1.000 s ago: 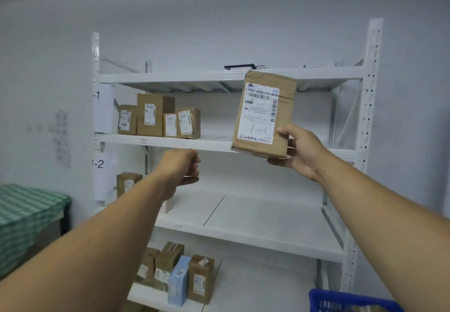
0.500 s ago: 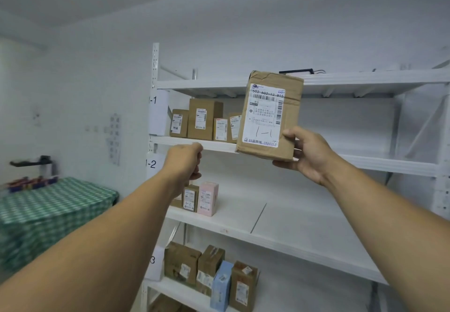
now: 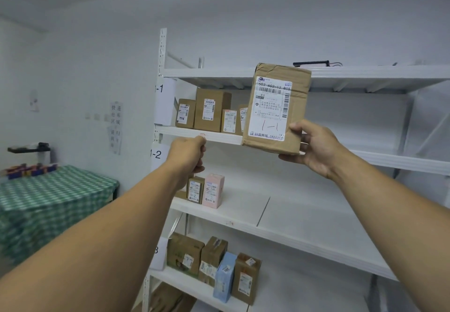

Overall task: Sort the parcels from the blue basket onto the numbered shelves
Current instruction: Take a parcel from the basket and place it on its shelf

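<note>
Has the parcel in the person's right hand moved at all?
Yes: the parcel has gone left along shelf 1-1, now overlapping the end box.

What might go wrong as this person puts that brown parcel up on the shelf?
The right hand grips the parcel only at its lower corner, high up, so it may tip or slip. The boxes on the 1-1 shelf stand upright in a row; pushing the parcel in beside them might knock one over.
</note>
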